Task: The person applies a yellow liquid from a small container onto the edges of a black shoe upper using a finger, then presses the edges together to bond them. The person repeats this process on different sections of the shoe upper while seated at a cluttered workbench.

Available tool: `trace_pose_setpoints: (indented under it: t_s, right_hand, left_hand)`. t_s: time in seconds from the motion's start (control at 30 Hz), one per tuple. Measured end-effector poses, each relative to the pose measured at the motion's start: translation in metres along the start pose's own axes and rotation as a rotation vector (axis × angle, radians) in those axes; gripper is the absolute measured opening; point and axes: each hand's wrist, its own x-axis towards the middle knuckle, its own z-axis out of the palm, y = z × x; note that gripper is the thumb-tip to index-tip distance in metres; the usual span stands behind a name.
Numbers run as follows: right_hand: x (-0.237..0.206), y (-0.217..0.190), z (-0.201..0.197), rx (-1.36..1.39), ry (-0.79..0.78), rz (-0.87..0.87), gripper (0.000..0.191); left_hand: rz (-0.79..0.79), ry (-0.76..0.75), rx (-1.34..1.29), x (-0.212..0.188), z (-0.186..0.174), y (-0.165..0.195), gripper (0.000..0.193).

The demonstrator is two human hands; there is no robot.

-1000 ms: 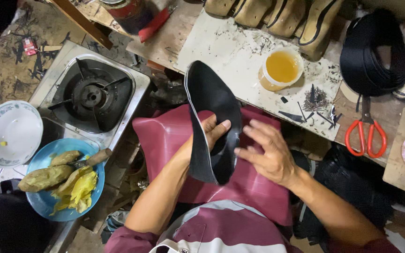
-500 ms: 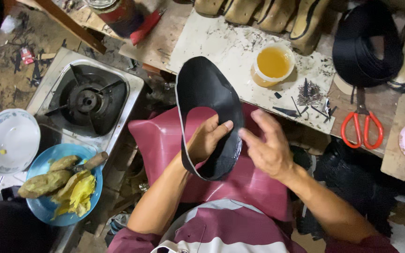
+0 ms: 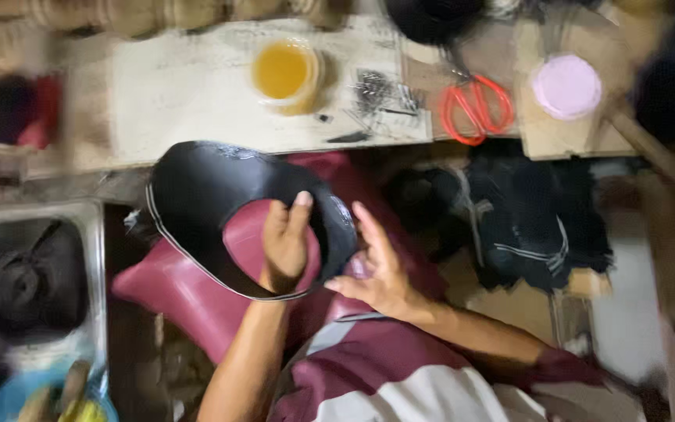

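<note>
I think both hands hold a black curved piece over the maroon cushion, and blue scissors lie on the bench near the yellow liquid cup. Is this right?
Not quite: the scissors have red-orange handles, not blue, as the head view shows. The rest holds: the left hand and right hand hold the black curved piece over the maroon cushion, and the scissors lie on the bench near the yellow liquid cup.
</note>
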Motion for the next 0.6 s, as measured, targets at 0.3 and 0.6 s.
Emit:
trace_pose_setpoints:
  t_s: [0.3,0.6]
  right_hand:
    - [-0.127,0.014,-0.108,-0.112,0.447,0.077,0.088]
    - [-0.230,0.097,-0.170,0.080,1.201,0.429,0.081]
  left_hand:
    - [-0.493,-0.568,0.957,-0.013,0.004,-0.004,0.040]
    - [-0.332,-0.601,0.899,-0.030,0.014,0.002,0.045]
